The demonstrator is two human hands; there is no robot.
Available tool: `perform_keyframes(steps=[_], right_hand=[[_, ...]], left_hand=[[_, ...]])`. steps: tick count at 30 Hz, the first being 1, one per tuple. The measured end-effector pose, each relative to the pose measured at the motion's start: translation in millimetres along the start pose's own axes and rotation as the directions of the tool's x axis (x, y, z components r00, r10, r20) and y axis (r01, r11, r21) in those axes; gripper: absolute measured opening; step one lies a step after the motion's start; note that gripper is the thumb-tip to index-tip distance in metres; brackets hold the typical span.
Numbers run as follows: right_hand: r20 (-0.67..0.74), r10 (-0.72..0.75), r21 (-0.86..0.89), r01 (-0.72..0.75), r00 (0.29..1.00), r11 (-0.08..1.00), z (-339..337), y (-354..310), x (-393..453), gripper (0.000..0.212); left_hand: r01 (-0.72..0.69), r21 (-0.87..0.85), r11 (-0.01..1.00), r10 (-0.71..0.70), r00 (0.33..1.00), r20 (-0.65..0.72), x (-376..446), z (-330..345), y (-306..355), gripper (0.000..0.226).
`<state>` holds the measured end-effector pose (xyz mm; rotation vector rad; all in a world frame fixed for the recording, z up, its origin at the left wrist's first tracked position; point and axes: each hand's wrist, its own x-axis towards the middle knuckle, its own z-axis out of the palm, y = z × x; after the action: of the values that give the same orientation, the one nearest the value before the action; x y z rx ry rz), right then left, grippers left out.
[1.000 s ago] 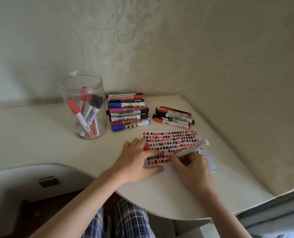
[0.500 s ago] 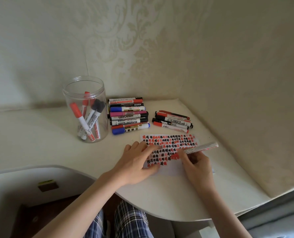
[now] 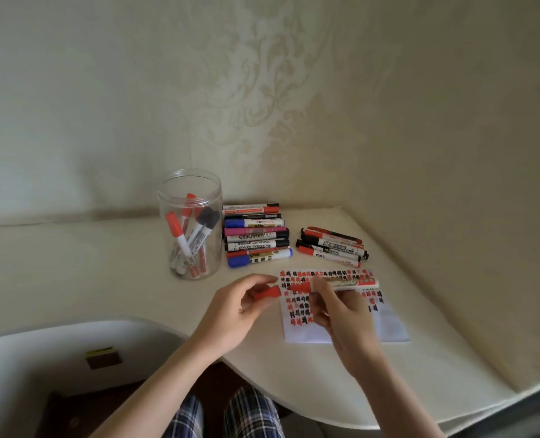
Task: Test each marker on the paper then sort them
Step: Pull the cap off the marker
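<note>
Reading "WHITEBOARD MARKER", a black marker (image 3: 256, 245) lies beside the jar (image 3: 189, 226).

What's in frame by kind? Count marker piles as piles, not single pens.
Clear jar with markers inside: 1
Marker piles on the desk, left pile and right pile: 2
Test paper: 1
Uncapped red marker, held in the right hand: 1
Loose red cap, held in the left hand: 1
Total: 6
</note>
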<state>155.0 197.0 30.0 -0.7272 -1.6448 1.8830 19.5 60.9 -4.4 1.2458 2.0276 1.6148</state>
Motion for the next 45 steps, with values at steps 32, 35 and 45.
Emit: perform_keyframes(steps=[32, 35, 45], right_hand=[[0.246, 0.186, 0.014, -0.195, 0.951, 0.981, 40.6, -11.4, 4.6, 0.031], [0.165, 0.213, 0.037, -0.222, 0.963, 0.974, 33.0, -13.6, 8.3, 0.033], [0.264, -0.048, -0.185, 0.1, 0.963, 0.978, 50.4, -10.1, -1.6, 0.013]], left_hand=[[-0.011, -0.085, 0.996, 0.006, 0.998, -0.064, -0.8, -23.9, 10.7, 0.016], [0.057, -0.21, 0.976, -0.077, 0.993, -0.084, -2.9, -33.3, 13.3, 0.021], [-0.131, -0.452, 0.882, -0.08, 0.905, -0.418, -1.8, -46.8, 34.1, 0.027]])
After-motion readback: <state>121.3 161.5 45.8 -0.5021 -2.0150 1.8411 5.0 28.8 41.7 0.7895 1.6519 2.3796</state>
